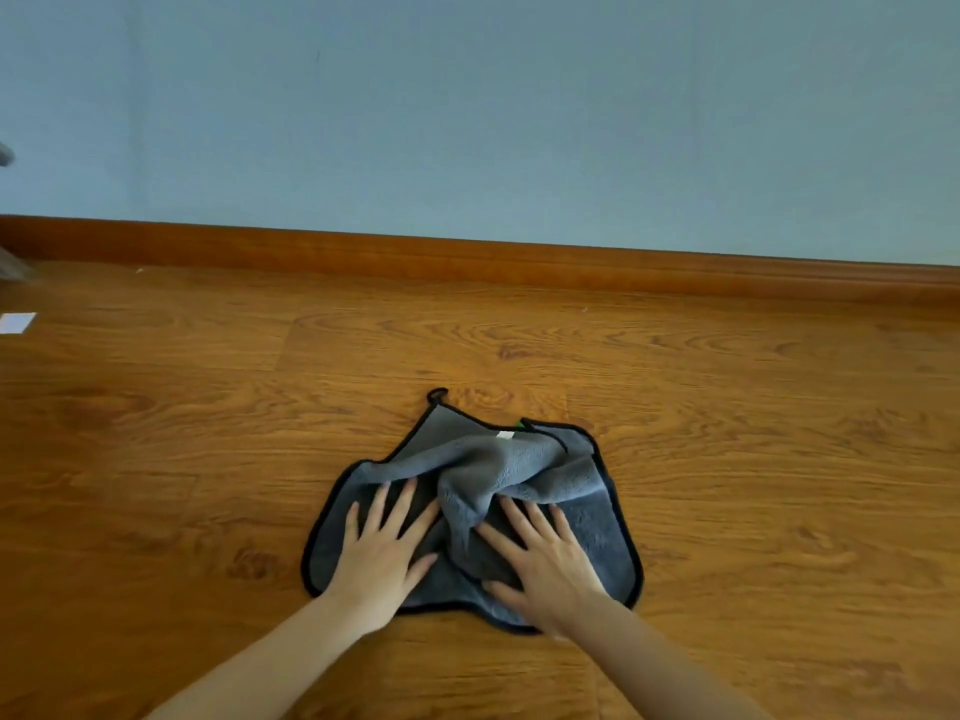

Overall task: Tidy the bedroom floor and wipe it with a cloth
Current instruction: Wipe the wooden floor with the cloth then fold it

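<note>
A grey cloth with a black hem and a small hanging loop lies rumpled on the wooden floor, bunched into a ridge down its middle. My left hand presses flat on the cloth's left half, fingers spread and straight. My right hand presses flat on the right half, fingers spread too. Both palms face down, and the ridge of cloth rises between them.
A wooden skirting board runs along the blue wall just beyond the cloth. A small white slip of paper lies on the floor at the far left edge. A grey object shows partly at the left border.
</note>
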The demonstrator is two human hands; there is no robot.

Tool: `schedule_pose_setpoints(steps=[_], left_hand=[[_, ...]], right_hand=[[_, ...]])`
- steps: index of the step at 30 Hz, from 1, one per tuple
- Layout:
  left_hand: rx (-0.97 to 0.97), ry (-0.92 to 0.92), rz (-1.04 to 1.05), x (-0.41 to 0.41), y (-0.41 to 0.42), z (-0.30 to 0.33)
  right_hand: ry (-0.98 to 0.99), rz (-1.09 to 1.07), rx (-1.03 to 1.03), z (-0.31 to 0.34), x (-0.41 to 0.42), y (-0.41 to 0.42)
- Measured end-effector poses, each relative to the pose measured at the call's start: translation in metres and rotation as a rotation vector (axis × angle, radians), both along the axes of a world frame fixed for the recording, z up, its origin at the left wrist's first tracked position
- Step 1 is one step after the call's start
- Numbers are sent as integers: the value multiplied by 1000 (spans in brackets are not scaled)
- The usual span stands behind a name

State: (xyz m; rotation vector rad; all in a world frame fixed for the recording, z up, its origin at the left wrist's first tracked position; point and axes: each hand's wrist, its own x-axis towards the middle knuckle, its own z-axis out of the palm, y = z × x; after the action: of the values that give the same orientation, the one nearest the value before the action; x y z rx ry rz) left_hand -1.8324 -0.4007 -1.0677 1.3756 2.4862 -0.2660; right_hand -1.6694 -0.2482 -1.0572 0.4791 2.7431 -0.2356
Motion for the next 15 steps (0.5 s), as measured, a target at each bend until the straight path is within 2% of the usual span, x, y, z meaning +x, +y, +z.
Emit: schedule_pose_setpoints(steps=[3,7,10,15], left_hand=[[-3,-24,23,-16,14,-1],[-11,-61,50,-42,27,-1],[10,-52,119,-67,34,0],[6,-52,265,-111,50,3]], right_hand=[[-34,-36,-14,5,-17,11],[42,13,-16,5,-43,27],[104,44,-42,2,-69,39],[73,106,-14,1,-130,58]])
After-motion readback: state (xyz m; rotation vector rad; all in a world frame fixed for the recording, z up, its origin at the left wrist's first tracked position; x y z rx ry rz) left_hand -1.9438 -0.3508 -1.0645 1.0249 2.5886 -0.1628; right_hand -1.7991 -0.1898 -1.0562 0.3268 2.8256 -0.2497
